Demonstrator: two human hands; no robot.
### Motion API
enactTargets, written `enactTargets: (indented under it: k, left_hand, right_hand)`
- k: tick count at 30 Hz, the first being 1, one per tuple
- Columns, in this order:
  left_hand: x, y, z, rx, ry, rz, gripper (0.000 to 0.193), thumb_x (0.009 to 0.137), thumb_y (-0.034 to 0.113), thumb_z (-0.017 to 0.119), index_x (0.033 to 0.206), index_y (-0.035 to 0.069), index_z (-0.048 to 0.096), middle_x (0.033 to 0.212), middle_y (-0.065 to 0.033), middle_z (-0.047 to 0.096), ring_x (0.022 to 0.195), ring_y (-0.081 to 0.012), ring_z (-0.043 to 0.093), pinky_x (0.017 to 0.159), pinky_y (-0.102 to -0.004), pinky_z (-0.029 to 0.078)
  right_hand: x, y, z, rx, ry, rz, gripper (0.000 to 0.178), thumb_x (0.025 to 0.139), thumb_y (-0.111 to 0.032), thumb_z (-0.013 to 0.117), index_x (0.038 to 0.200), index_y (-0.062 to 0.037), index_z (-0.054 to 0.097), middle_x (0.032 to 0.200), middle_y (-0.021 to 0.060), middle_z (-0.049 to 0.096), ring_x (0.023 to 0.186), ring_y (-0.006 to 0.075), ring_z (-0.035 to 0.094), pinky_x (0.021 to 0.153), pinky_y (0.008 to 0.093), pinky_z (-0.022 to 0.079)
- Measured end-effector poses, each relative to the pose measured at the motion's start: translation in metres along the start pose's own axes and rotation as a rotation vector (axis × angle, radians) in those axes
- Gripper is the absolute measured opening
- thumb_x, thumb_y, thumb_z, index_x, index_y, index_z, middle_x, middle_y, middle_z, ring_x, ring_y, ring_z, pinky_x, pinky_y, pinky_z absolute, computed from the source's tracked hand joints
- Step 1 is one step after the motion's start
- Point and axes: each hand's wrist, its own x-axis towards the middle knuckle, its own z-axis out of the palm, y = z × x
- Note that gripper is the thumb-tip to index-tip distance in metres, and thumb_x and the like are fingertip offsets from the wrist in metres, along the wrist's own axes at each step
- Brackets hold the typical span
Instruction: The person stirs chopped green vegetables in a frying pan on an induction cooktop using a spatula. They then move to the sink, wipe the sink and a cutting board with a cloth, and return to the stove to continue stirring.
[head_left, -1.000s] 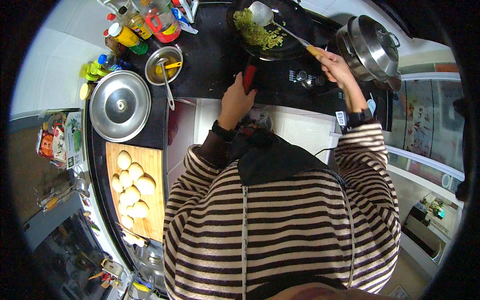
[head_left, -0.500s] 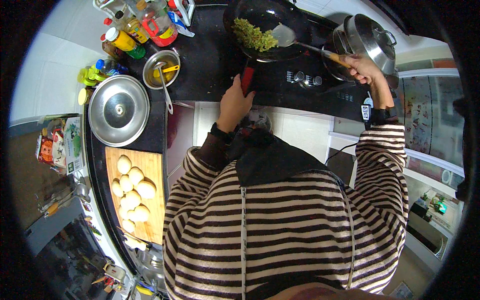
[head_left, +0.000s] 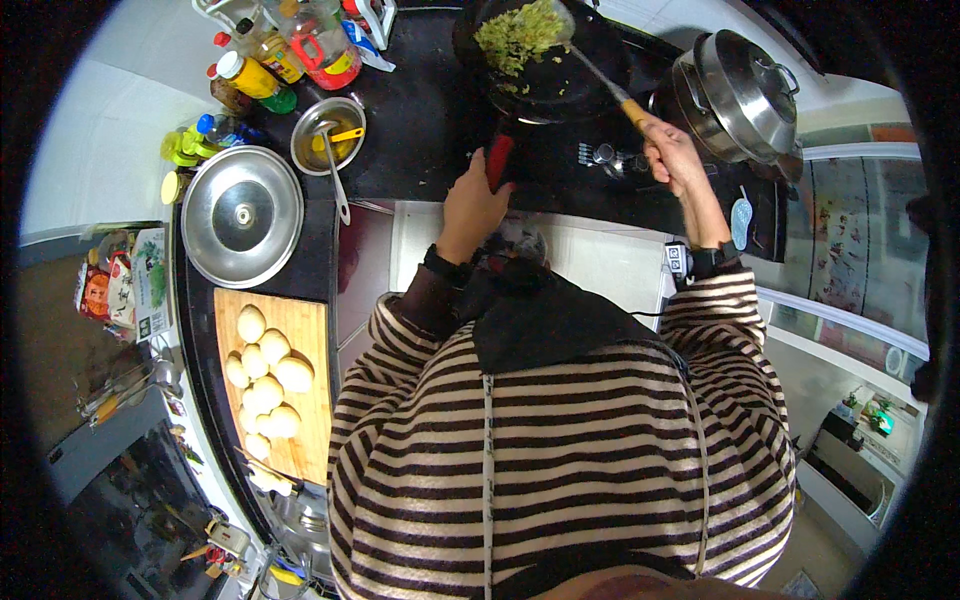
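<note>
My left hand (head_left: 474, 208) is closed round the red and black handle of a dark wok (head_left: 575, 88) on the black stove. Inside the wok lies a heap of chopped yellow-green food (head_left: 520, 38), with a few bits scattered below it. My right hand (head_left: 672, 155) grips the wooden handle of a metal spatula (head_left: 597, 72). The spatula's blade is at the right side of the heap, partly hidden by food.
To the right of the wok stands a lidded steel pot (head_left: 738, 95). A steel bowl (head_left: 298, 150) with utensils, a round metal lid (head_left: 243, 262) and several bottles (head_left: 262, 85) are at left. Pale round dough balls (head_left: 262, 395) lie on a wooden board (head_left: 310, 440).
My right hand has moved left with the spatula, whose blade has gone up and left to the wok's far side. The food has been pushed farther back. My left hand keeps its hold.
</note>
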Motion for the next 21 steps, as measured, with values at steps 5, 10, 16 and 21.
enactTargets:
  k: [5, 10, 16, 21]
  left_hand:
    - [0.000, 0.000, 0.001, 0.003, 0.027, 0.031, 0.072, 0.078, 0.025, 0.070, 0.136, -0.001, 0.038, 0.101, -0.0272, 0.064, 0.094, -0.0445, 0.061, 0.080, -0.0498, 0.049]
    - [0.003, -0.004, 0.004, -0.009, 0.010, 0.035, 0.071, 0.078, 0.025, 0.069, 0.137, 0.000, 0.037, 0.102, -0.0271, 0.064, 0.094, -0.0445, 0.061, 0.080, -0.0488, 0.049]
    - [0.001, -0.004, 0.004, 0.010, 0.026, 0.037, 0.071, 0.078, 0.024, 0.070, 0.137, 0.000, 0.037, 0.103, -0.0267, 0.064, 0.095, -0.0444, 0.061, 0.080, -0.0485, 0.049]
    - [0.000, -0.003, 0.002, 0.016, 0.024, 0.022, 0.071, 0.079, 0.024, 0.069, 0.137, 0.000, 0.037, 0.103, -0.0269, 0.064, 0.095, -0.0444, 0.061, 0.080, -0.0484, 0.050]
  right_hand:
    - [-0.030, -0.022, -0.014, -0.381, 0.149, -0.266, 0.039, 0.095, -0.017, 0.055, 0.134, -0.0116, 0.051, 0.075, -0.0002, 0.060, 0.055, 0.0053, 0.054, 0.043, 0.0201, 0.041]
    - [-0.041, -0.013, -0.009, -0.600, 0.298, -0.431, 0.046, 0.088, -0.003, 0.060, 0.133, -0.0117, 0.052, 0.089, 0.0035, 0.063, 0.069, 0.0068, 0.058, 0.053, 0.0240, 0.048]
    - [-0.025, -0.003, 0.005, -0.957, 0.331, -0.597, 0.068, 0.079, 0.000, 0.062, 0.138, -0.0284, 0.045, 0.098, 0.0155, 0.057, 0.092, 0.0368, 0.058, 0.081, 0.0428, 0.048]
    - [-0.012, 0.014, 0.041, -1.281, 0.286, -0.668, 0.067, 0.079, -0.001, 0.053, 0.138, -0.0310, 0.043, 0.097, 0.0172, 0.056, 0.076, 0.0380, 0.063, 0.066, 0.0474, 0.051]
